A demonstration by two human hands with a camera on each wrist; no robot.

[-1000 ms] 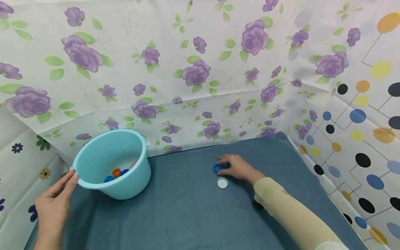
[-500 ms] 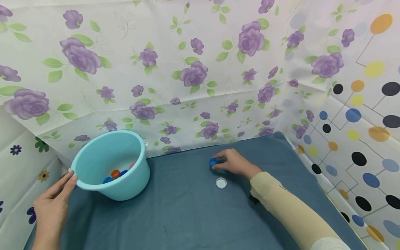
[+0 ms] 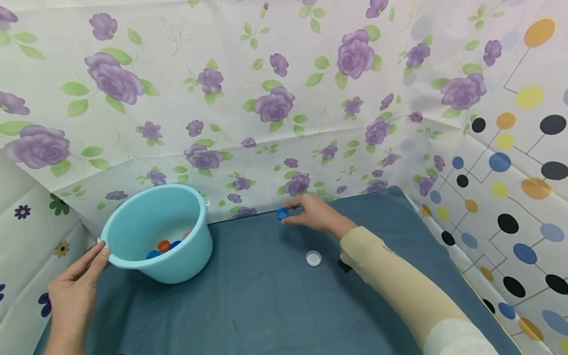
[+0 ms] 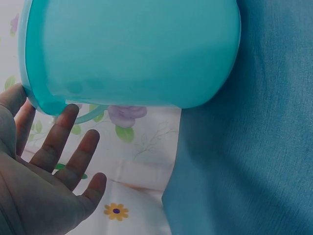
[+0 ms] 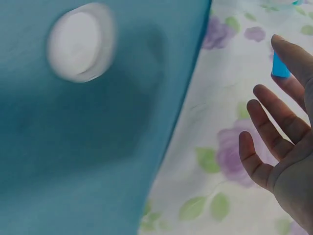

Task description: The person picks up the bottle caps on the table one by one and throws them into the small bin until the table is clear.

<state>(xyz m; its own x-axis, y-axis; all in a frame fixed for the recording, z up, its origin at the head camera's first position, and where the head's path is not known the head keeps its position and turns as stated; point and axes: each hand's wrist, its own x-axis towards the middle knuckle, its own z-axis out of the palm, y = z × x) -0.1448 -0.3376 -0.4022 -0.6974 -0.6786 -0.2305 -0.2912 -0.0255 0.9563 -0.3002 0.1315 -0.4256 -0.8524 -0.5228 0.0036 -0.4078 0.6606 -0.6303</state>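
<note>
Between thumb and index finger my right hand pinches a blue bottle cap, held above the cloth near its back edge. The right wrist view shows the cap at the fingertips, the other fingers spread. My left hand grips the rim of a light blue bucket on the left, thumb and index finger at the rim. In the left wrist view the other fingers of this hand are free of the wall. Inside the bucket lie an orange cap, blue caps and something pink.
A white round cap lies on the blue-grey cloth, below my right hand. A flowered sheet hangs behind the table, and a dotted sheet on the right. A small black thing shows under the right sleeve.
My right hand has lifted the blue cap from the cloth and carried it left and back, towards the bucket. The left hand and the bucket have stayed in place.
</note>
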